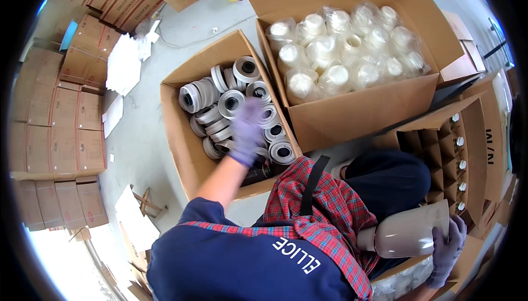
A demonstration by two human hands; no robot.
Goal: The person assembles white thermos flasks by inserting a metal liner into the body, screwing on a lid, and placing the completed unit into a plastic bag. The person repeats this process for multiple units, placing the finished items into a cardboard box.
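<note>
My right hand [448,247], in a thin purple glove, grips a large smoky-grey bottle [415,230] by its base end. The bottle lies on its side across my lap, its narrow neck toward my left. My left hand [248,130], gloved alike, is over an open cardboard box [181,155] of round white and grey lid-like parts [231,103] with dark centres. Motion smears its fingers, so whether it touches or holds one of them is unclear.
An open carton [357,105] behind holds plastic-wrapped white bottles [336,78]. Right of me, a divided carton [440,182] has several silver-capped bottles along one side. Clear plastic bags [404,284] lie in a box below my right hand. Stacked cartons [63,114] line the left.
</note>
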